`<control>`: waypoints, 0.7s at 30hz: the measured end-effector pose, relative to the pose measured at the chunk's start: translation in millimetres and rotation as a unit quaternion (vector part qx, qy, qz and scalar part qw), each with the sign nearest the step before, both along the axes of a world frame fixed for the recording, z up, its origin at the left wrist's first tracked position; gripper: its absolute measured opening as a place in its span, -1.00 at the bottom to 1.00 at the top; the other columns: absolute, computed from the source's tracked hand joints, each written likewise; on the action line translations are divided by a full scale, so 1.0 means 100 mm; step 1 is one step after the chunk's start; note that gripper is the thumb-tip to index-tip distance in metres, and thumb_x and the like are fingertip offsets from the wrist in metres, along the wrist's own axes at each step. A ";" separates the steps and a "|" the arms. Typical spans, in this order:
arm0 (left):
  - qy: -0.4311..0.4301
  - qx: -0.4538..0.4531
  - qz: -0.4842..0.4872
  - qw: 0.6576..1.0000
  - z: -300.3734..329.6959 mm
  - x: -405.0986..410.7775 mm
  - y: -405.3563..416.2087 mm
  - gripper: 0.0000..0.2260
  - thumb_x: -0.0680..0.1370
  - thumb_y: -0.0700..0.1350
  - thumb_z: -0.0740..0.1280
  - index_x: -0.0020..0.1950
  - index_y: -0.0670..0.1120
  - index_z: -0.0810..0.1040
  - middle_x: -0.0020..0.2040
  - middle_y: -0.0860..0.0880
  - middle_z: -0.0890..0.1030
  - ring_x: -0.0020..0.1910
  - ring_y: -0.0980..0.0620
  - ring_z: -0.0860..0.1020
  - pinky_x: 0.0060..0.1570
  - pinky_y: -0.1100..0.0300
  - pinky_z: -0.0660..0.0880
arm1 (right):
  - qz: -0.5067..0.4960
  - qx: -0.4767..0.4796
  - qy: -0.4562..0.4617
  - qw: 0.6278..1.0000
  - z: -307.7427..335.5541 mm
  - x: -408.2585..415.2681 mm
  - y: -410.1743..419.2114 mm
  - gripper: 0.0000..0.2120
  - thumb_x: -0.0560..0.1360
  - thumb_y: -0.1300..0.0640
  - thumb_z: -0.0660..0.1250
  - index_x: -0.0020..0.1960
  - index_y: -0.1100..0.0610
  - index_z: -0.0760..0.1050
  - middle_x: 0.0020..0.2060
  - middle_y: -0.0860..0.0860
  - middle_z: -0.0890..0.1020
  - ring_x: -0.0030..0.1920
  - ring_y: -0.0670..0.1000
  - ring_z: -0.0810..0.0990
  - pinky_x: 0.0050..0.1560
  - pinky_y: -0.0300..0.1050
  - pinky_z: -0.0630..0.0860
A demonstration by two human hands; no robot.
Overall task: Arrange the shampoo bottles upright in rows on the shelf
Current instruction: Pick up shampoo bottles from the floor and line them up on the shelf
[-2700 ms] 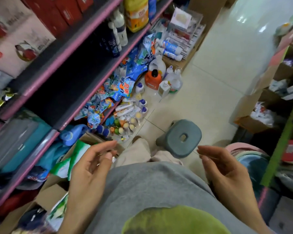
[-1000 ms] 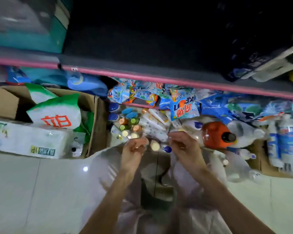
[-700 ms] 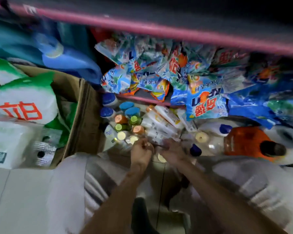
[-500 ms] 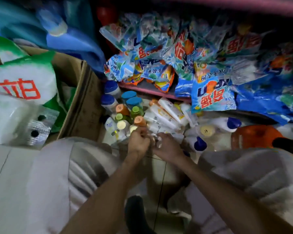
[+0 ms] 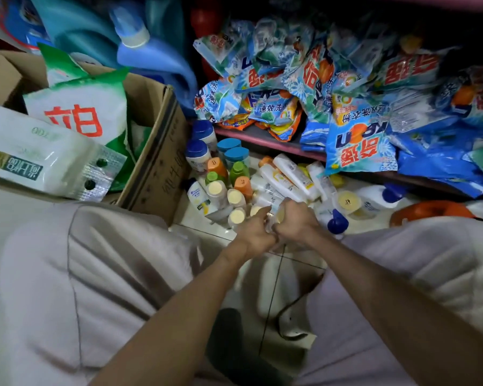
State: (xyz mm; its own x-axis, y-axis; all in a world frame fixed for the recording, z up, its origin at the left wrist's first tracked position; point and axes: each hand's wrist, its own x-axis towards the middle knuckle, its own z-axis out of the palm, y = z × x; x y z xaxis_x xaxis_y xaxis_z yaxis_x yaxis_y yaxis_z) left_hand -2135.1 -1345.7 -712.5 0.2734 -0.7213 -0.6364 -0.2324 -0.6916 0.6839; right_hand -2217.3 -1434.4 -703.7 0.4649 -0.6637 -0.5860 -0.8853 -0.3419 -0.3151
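Detergent bags (image 5: 357, 151) on shelf, cardboard box (image 5: 156, 162) alongside

A small shop's stockroom floor: beyond the person's fingers (image 5: 265, 211), detergent sachets (image 5: 360, 146) spill in a heap off a pink-edged bottom shelf (image 5: 262, 140), while small shampoo bottles (image 5: 226, 188) crowd the tiles just ahead and an open carton (image 5: 156, 151) of washing-powder bags (image 5: 78, 107) (left of the fingers) waits on the floor.
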 end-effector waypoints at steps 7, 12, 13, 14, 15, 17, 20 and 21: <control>0.025 -0.067 -0.009 0.997 0.37 0.00 0.02 -0.35 0.39 -0.22 0.42 0.44 -0.06 0.26 0.22 -0.09 0.53 0.15 -0.07 0.51 0.11 0.06 0.49 | 0.083 0.015 -0.030 0.996 0.71 0.03 -0.12 -0.55 0.25 0.01 0.52 0.08 0.12 0.51 -0.07 0.06 0.59 -0.08 0.05 0.53 -0.24 -0.16 0.41; 0.009 -0.113 -0.007 0.994 0.62 0.00 0.07 -0.43 0.40 -0.15 0.47 0.34 -0.05 0.30 0.11 -0.01 0.49 0.05 0.02 0.46 -0.15 0.28 0.41 | 0.100 0.007 -0.056 0.993 1.18 0.01 -0.11 -0.57 0.28 0.03 0.53 0.09 0.14 0.52 -0.02 0.05 0.57 -0.03 0.06 0.53 -0.11 -0.09 0.50; 0.005 -0.115 -0.005 0.993 0.66 -0.01 0.09 -0.43 0.40 -0.12 0.48 0.33 -0.05 0.31 0.10 -0.01 0.49 0.06 0.00 0.47 -0.09 0.21 0.44 | 0.100 0.008 -0.060 0.993 1.24 0.00 -0.09 -0.58 0.29 0.04 0.53 0.08 0.15 0.53 -0.03 0.05 0.58 -0.04 0.06 0.54 -0.11 -0.08 0.51; 0.000 -0.112 -0.005 0.994 0.68 -0.02 0.10 -0.43 0.39 -0.10 0.49 0.32 -0.05 0.32 0.10 -0.02 0.50 0.07 -0.01 0.47 -0.07 0.17 0.44 | 0.103 0.001 -0.058 0.993 1.27 -0.01 -0.06 -0.57 0.28 0.03 0.53 0.08 0.15 0.52 -0.04 0.05 0.58 -0.05 0.06 0.54 -0.13 -0.09 0.50; -0.007 -0.110 -0.009 0.994 0.71 -0.03 0.10 -0.43 0.38 -0.10 0.50 0.31 -0.05 0.32 0.07 -0.01 0.50 0.05 0.00 0.47 -0.11 0.18 0.44 | 0.106 -0.012 -0.050 0.993 1.29 0.00 -0.03 -0.56 0.28 0.03 0.52 0.08 0.15 0.52 -0.05 0.05 0.57 -0.05 0.07 0.53 -0.18 -0.10 0.48; -0.011 -0.103 -0.016 0.994 0.69 -0.03 0.11 -0.45 0.37 -0.15 0.50 0.28 -0.07 0.34 0.03 0.01 0.50 0.01 0.02 0.48 -0.20 0.25 0.42 | 0.121 -0.040 -0.022 0.992 1.21 0.01 0.05 -0.60 0.29 0.02 0.49 0.05 0.16 0.51 -0.10 0.06 0.55 -0.06 0.09 0.52 -0.29 -0.14 0.41; -0.029 -0.065 -0.027 0.997 0.53 -0.03 0.09 -0.47 0.40 -0.20 0.46 0.31 -0.12 0.34 0.13 -0.08 0.54 0.09 -0.06 0.52 0.03 0.06 0.51 | 0.116 -0.068 0.013 0.991 0.86 0.05 0.11 -0.69 0.35 0.02 0.40 0.01 0.15 0.46 -0.06 0.11 0.58 0.02 0.13 0.56 -0.27 -0.16 0.39; -0.047 -0.049 -0.039 0.997 0.46 -0.01 0.08 -0.49 0.43 -0.19 0.43 0.33 -0.14 0.34 0.18 -0.12 0.54 0.14 -0.10 0.52 0.11 0.00 0.49 | 0.103 -0.070 0.020 0.992 0.73 0.06 0.12 -0.66 0.36 0.00 0.39 0.05 0.13 0.45 -0.01 0.12 0.59 0.04 0.14 0.57 -0.20 -0.14 0.42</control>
